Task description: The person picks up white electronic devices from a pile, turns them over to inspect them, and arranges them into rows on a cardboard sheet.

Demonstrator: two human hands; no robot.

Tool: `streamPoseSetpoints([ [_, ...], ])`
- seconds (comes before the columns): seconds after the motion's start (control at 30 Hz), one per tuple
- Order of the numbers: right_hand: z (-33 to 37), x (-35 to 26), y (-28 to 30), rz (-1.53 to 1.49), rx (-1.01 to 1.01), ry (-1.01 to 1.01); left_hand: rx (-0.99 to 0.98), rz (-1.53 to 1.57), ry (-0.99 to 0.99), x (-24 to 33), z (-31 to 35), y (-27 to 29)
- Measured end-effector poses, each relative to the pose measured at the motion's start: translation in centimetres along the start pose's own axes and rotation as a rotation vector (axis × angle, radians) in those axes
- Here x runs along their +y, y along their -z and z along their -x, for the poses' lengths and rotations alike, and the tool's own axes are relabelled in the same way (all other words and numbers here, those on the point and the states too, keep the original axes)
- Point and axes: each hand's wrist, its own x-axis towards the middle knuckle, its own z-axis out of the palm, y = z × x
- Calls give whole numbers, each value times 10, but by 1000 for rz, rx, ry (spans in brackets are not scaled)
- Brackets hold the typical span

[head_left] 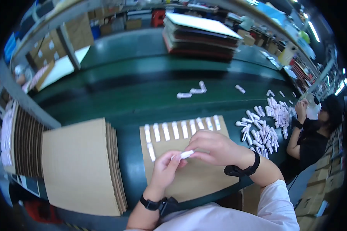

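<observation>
A small white tube with a pale cap (187, 154) is pinched between my two hands, above a brown cardboard sheet (198, 181). My left hand (167, 169) grips its near left end between thumb and fingers. Thumb and fingertips of my right hand (214, 146) close on its other end. Along the far edge of the sheet lies a row of several similar white tubes (175, 130), side by side. One more tube (151, 151) begins a second row at the left, just beyond my left hand.
A loose heap of tubes (262, 133) lies to the right, beside a co-worker (316, 131). Stacked cardboard sheets (79, 165) stand at the left. Stray tubes (198, 90) rest farther back on the green table (115, 84); a tall stack of boards (200, 36) is behind.
</observation>
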Motion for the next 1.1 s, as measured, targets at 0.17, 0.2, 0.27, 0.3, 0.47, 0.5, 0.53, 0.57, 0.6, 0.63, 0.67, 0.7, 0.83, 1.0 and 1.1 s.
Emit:
streamPoseSetpoints([
  [0.17,-11,-2,77,142,180,67,-52,22,13,-22,-7,-6],
  [0.2,-16,-7,100,192,270,8,-60,-45,47,-28,-9,-4],
  [0.27,-29,-6,144,277,485,-43,-57,-178,115,-38,-12,2],
  [0.3,-37,-2,167,322,610,-39,-67,-188,104,-41,-14,4],
  [0.47,-63,27,286,527,913,-66,-113,-247,159,-52,-18,3],
  [0.5,-68,39,303,617,958,-112,-125,-259,165,-53,-17,3],
  [0.53,-73,47,316,706,1000,-161,-137,-270,173,-53,-17,4],
  [0.57,-77,56,326,702,1000,-157,-132,-271,170,-53,-17,4],
  [0.6,-84,66,330,764,993,-254,-131,-283,168,-53,-16,6],
  [0.63,-87,73,335,832,985,-356,-137,-292,166,-54,-16,7],
  [0.67,-90,80,341,900,972,-461,-144,-301,167,-55,-15,7],
  [0.7,-92,88,349,894,964,-465,-137,-300,176,-55,-15,7],
  [0.83,-82,118,360,935,842,-528,-160,-347,165,-53,-17,5],
  [1.0,-65,116,331,927,948,-15,-164,-368,147,-53,-20,5],
  [1.1,-50,100,263,1033,819,194,-155,-382,151,-42,-18,-4],
])
